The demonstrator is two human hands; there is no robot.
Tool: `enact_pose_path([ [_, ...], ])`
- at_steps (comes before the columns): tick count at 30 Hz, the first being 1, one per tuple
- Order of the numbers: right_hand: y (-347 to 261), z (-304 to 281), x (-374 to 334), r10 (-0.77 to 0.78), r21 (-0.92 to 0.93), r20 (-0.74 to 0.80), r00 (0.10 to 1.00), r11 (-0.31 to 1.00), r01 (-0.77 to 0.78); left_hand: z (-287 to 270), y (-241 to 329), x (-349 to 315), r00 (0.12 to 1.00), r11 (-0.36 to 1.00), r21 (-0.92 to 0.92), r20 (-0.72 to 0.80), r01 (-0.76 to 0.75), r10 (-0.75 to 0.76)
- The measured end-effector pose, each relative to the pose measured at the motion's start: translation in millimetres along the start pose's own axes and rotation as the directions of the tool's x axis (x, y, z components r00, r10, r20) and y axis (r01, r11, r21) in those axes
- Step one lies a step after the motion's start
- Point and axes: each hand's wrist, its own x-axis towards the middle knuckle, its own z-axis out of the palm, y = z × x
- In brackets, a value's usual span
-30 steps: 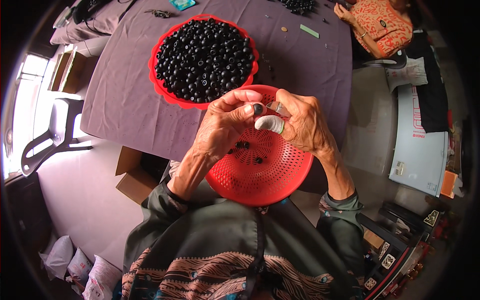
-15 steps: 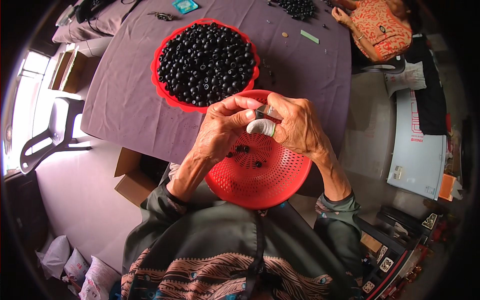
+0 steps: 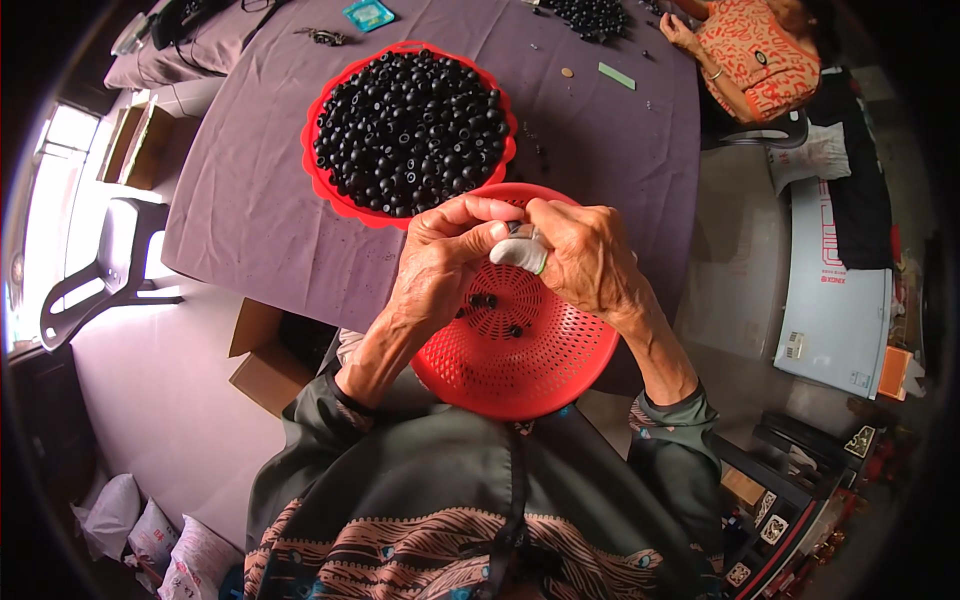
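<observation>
My two hands meet above a red perforated basket (image 3: 520,375). Between the thumb and index finger of my left hand (image 3: 440,255) is a small black round piece (image 3: 514,227), mostly covered by fingertips. My right hand (image 3: 590,255) is closed against it from the other side, gripping a small flat metal piece that barely shows. A white finger cover (image 3: 517,255) with a green edge is on my right thumb. Several black round pieces (image 3: 484,300) lie in the bottom of the basket. Past my hands, a red scalloped tray (image 3: 318,185) is heaped with black round pieces (image 3: 410,130), some with hollow ends.
The tray stands on a table with a purple cloth (image 3: 240,190). Farther back lie a black pile (image 3: 590,15), a green strip (image 3: 617,76) and a blue packet (image 3: 369,14). Another person (image 3: 755,60) sits at the far right. Left are a chair (image 3: 115,260) and an open carton (image 3: 270,365).
My fingers have drawn closer around the black piece, and the metal piece shows less than before. My right hand has shifted slightly left. The basket and tray stay in place.
</observation>
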Motion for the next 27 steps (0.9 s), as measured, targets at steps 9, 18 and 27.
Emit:
enact_pose_path([
  [9,0.6,-7.8,2.3,0.069,0.173,-0.036,0.997,0.983,-0.062,-2.7,-3.8,3.7,0.997,0.981,-0.186,0.060,0.062,-0.051],
  [18,-1.8,-3.4,7.4,0.048,0.147,-0.005,0.999,0.988,-0.047,-4.0,-3.6,2.3,0.998,0.986,-0.157,0.052,0.048,-0.040],
  [27,-2.9,1.6,3.8,0.056,0.099,-0.020,0.998,0.994,-0.054,-5.8,-5.3,0.1,1.000,0.993,-0.115,0.022,0.017,-0.015],
])
